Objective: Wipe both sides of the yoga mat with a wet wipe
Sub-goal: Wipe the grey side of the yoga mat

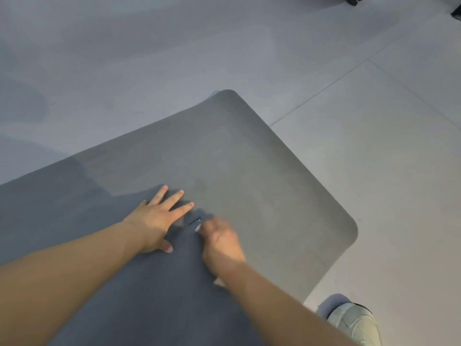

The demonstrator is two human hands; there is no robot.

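**Wipe on the mat, left hand pinning**

Your right hand [220, 242] is bunched round a wet wipe [197, 227], blurred mid-stroke. Your left hand [159, 221] lies flat, fingers spread, pressing the grey yoga mat [262, 176] onto the tiled floor [374, 121]. It looks soft and floppy; take an edge to flip it.

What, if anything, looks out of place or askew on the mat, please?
The yoga mat's far corner curls up off the floor rather than lying flat. Nothing else stands out.
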